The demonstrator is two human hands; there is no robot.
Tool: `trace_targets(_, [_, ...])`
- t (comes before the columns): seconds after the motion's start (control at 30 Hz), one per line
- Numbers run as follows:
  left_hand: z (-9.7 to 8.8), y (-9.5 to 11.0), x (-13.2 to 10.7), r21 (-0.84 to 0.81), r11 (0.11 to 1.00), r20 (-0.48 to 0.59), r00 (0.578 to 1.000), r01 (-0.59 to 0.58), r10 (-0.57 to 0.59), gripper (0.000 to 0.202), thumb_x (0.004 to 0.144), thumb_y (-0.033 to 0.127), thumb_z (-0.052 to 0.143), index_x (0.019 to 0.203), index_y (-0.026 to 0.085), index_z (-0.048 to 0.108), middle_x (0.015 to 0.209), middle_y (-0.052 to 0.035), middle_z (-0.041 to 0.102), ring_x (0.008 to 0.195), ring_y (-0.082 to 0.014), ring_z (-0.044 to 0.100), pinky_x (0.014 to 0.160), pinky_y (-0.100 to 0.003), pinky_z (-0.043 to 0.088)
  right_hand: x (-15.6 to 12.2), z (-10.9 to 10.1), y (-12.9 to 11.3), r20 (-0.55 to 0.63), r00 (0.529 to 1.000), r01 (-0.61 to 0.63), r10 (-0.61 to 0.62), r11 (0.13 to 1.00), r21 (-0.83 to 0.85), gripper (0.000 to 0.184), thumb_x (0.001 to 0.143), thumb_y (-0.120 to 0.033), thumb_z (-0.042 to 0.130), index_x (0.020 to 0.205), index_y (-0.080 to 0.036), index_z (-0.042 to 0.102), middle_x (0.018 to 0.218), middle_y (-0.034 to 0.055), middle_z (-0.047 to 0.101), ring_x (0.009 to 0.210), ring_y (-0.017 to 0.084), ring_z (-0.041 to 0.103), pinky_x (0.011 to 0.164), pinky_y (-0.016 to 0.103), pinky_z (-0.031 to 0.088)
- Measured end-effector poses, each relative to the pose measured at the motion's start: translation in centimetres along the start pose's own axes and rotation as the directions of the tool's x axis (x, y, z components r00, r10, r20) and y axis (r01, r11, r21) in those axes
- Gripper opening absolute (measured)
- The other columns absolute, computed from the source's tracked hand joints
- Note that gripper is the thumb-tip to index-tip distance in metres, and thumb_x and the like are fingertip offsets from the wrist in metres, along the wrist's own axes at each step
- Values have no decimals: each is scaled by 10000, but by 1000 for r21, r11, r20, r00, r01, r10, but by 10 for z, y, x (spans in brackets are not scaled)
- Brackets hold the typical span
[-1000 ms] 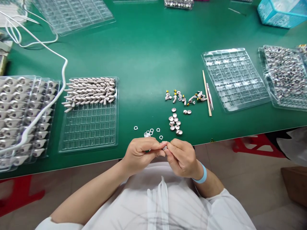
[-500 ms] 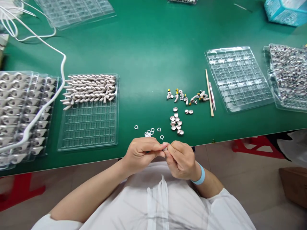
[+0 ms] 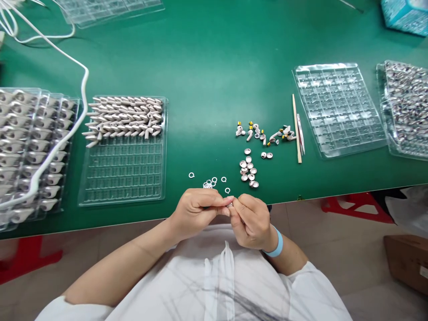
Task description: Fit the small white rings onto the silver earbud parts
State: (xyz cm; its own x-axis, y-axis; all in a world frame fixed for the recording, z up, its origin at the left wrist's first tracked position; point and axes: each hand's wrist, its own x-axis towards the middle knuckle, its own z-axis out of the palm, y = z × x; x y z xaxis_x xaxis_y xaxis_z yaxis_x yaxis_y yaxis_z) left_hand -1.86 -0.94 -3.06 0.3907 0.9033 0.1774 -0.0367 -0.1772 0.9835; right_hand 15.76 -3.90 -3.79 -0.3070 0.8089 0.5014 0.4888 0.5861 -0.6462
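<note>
At the table's front edge, my left hand (image 3: 197, 211) and my right hand (image 3: 251, 220) meet fingertip to fingertip. Both are closed in a pinch around a small pale earbud part (image 3: 230, 204), mostly hidden by the fingers. Just beyond my left hand lie several thin white rings (image 3: 214, 180), some in a small heap. Past my right hand sits a cluster of round earbud caps (image 3: 250, 165). Farther back are loose earbud stems (image 3: 257, 132) with yellow tabs. A wooden stick (image 3: 297, 129) and metal tweezers (image 3: 301, 133) lie side by side to their right.
To the left, a clear tray (image 3: 122, 171) holds rows of earbud stems, beside stacked trays of shells (image 3: 33, 147) crossed by a white cable (image 3: 63, 140). A clear tray (image 3: 341, 109) and a tray full of small shiny parts (image 3: 408, 102) stand right. A blue box (image 3: 406, 18) is behind.
The camera view has shifted slightly, so the table things sit a little differently in the picture. My hands keep the same pinch on the small part.
</note>
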Motion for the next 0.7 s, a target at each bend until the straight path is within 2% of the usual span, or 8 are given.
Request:
trace_targets(0.17, [-2, -5, -1, 10, 999, -19, 999, 41, -41, 158, 841, 178, 716, 979, 186, 792, 684, -75, 759, 575, -155, 687, 577, -268, 575, 3, 1, 2, 31, 999, -25, 24, 999, 46, 172, 858, -76, 462, 940, -162, 587, 659, 5, 444, 560, 144, 432, 505, 280, 375])
trace_targets(0.27, [-4, -2, -2, 37, 999, -1, 1000, 1, -1, 184, 862, 185, 695, 1026, 178, 779, 680, -72, 753, 567, -148, 674, 561, -257, 567, 4, -1, 1, 59, 997, -47, 42, 995, 90, 172, 878, -79, 458, 941, -154, 599, 667, 7, 462, 562, 136, 441, 502, 272, 378])
trace_targets(0.4, [-6, 6, 0, 151, 987, -14, 998, -56, 59, 220, 842, 163, 713, 1057, 173, 759, 689, -48, 744, 574, -131, 658, 558, -226, 561, 7, -6, 0, 49, 996, -79, 72, 986, 145, 223, 906, -85, 471, 1066, -127, 620, 711, 29, 529, 596, 138, 485, 513, 267, 413])
trace_targets(0.5, [-5, 10, 2, 240, 970, -59, 997, -40, 56, 256, 823, 176, 737, 1078, 159, 724, 756, -46, 763, 623, -127, 691, 586, -196, 575, 8, -9, 1, 43, 994, -105, 99, 977, 187, 292, 931, -117, 481, 1191, -135, 610, 781, 52, 596, 638, 139, 533, 538, 260, 464])
trace_targets(0.57, [-3, 10, 3, 289, 956, -77, 995, -44, 68, 203, 817, 183, 744, 1016, 153, 712, 766, -38, 765, 628, -120, 697, 585, -176, 575, 8, -11, 3, 59, 991, -131, 121, 966, 221, 321, 940, -132, 483, 1235, -150, 608, 804, 55, 622, 678, 143, 557, 576, 265, 497])
trace_targets(0.7, [0, 10, 4, 344, 928, -52, 984, -141, 169, 92, 820, 168, 733, 892, 154, 678, 756, -32, 752, 626, -114, 684, 606, -186, 572, 7, -17, 5, 116, 975, -218, 190, 922, 320, 360, 947, -143, 489, 1285, -179, 606, 860, 61, 661, 760, 147, 596, 650, 284, 525])
